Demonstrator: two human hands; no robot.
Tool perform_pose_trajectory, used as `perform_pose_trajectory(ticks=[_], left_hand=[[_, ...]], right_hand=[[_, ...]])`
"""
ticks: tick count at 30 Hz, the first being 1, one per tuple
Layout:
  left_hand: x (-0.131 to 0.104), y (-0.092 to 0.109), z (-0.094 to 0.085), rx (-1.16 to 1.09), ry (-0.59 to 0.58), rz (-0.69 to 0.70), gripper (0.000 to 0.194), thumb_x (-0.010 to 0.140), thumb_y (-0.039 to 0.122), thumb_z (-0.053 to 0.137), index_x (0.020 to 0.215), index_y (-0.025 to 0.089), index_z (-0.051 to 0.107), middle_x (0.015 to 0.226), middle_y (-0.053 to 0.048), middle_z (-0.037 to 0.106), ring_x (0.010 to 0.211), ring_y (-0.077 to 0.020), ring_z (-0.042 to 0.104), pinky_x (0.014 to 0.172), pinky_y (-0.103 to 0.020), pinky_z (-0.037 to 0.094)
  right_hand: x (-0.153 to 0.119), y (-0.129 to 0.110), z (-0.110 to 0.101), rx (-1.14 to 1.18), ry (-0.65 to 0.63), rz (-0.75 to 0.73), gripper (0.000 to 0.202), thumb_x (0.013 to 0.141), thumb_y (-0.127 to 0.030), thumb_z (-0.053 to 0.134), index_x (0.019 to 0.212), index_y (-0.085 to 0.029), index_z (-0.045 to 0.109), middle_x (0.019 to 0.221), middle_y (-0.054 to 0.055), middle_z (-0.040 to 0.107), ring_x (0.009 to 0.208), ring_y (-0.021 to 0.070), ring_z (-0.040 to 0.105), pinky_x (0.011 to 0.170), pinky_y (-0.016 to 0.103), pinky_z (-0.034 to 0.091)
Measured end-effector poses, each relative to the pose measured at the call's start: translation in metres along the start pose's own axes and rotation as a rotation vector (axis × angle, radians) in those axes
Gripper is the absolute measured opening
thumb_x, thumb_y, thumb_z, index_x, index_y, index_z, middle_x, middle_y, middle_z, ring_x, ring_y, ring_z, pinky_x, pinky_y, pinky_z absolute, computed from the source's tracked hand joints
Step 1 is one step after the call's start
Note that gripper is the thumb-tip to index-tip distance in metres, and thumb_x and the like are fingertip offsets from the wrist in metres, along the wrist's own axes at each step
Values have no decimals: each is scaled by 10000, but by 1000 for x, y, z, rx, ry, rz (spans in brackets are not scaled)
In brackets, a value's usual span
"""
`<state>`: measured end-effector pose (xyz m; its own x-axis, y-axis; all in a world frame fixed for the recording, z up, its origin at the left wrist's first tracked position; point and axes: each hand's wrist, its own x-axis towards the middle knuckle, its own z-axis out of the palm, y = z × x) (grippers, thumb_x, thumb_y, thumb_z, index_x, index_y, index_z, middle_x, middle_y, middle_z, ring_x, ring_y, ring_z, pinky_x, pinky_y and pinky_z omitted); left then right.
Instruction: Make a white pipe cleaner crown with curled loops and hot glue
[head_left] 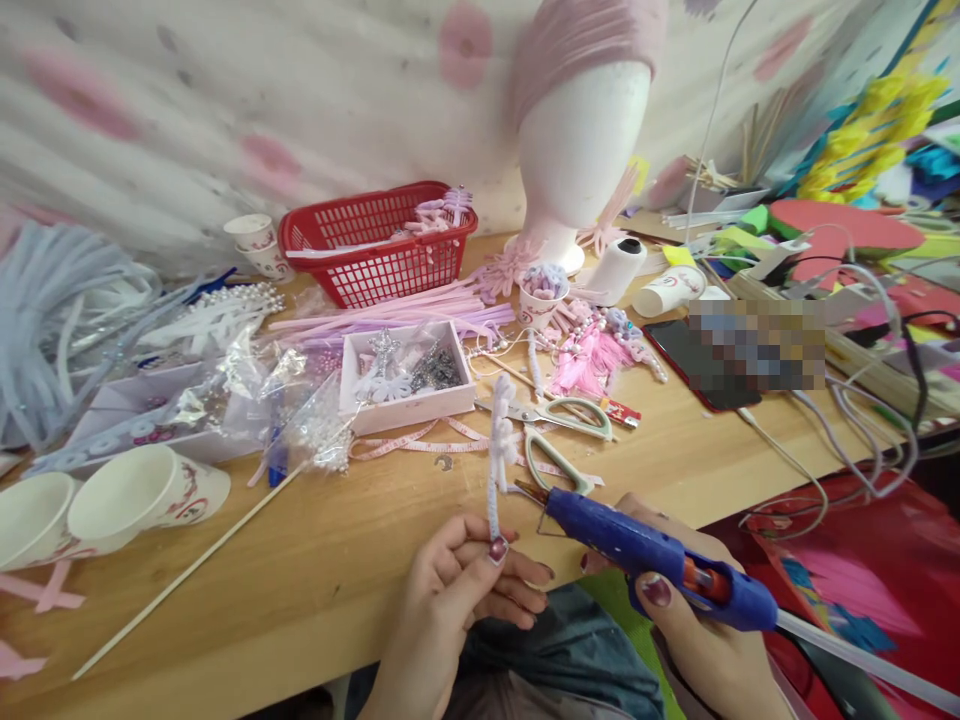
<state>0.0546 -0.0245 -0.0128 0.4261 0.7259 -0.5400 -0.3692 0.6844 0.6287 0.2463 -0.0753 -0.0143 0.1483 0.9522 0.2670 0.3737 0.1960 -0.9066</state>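
Between thumb and fingers my left hand [472, 580] pinches the lower end of a pale lilac pipe-cleaner flower stem [501, 450], which stands upright. My right hand [697, 620] is wrapped round a blue hot glue gun [622, 540] with a white glue stick [855, 650] coming out of its back. The gun's nozzle points left, close beside the stem; whether it touches is hard to tell. Just behind lie scissors [555, 413] with pale handles and a pink measuring tape [420, 440].
A white box [409, 410] of star and bead trims sits behind my hands, with a red basket [375, 270] farther back. A foam head [581, 150] stands at the back. Paper cups [150, 495] and a thin stick [187, 570] are left; a phone [701, 365] and cables [817, 480] right.
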Motion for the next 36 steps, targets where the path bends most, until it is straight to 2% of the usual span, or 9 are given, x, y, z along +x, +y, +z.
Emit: perform_pose_trajectory(ticks=[9,19,28,36], left_hand=[[0,-7,3,94,-35,59,325,789,407,803,769,155,600,658,-86,769,546,-149,684,550,-227,531],[-1,-7,6,137,-23,51,435,703,522,841,739,156,609,656,-105,778,548,-153,679,550,-236,531],[-2,-9,8,174,-22,58,411,728,517,823,757,151,637,651,-103,772,549,-162,675,558,-251,530],[-3,-7,10,166,-17,75,397,730,500,827,747,153,636,644,-95,771,548,-155,673,552,-238,528]], right_hand=[[0,1,3,12,-6,-9,465,945,-590,523,717,-206,653,675,28,597,611,182,563,573,307,414],[5,2,10,-9,91,-47,411,936,-548,564,709,-216,649,648,10,534,555,168,485,568,317,404],[5,-1,10,-35,134,-46,415,922,-545,585,681,-211,629,633,19,552,567,183,519,549,317,410],[1,4,8,-6,95,-42,353,927,-486,601,689,-226,613,625,10,508,550,179,467,532,320,373]])
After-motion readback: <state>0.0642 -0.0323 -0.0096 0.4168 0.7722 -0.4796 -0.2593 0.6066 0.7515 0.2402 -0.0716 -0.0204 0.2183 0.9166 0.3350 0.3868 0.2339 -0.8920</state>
